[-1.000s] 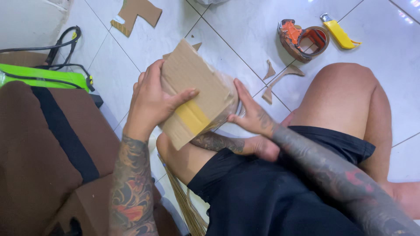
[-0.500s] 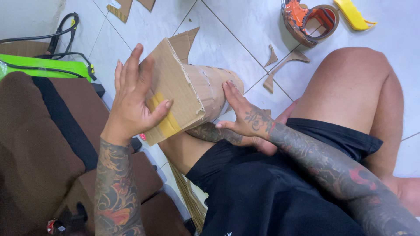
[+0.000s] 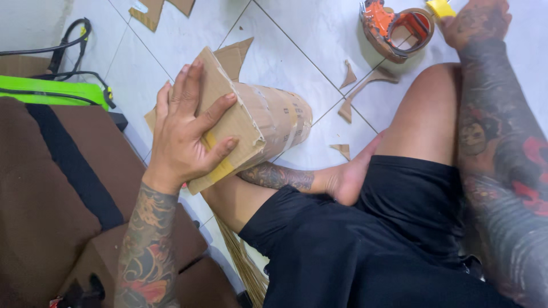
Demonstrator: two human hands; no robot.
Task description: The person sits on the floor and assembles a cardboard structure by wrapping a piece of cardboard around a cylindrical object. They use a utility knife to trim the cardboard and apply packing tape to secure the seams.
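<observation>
Pressing the cardboard piece (image 3: pixel 228 122) flat w/ left hand (image 3: pixel 185 137) spread open; right hand (image 3: pixel 476 23) reaching the tape dispenser (image 3: pixel 399 28), grip can't tell. Wrap partly taped, end flap still untaped imo.

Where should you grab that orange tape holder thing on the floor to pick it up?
Probably by the orange frame of the tape dispenser, coming down from above. It lies on its side on the tile floor, with the roll's open middle facing up, so fingers can hook over the frame's edge. The right hand is already next to it.
</observation>
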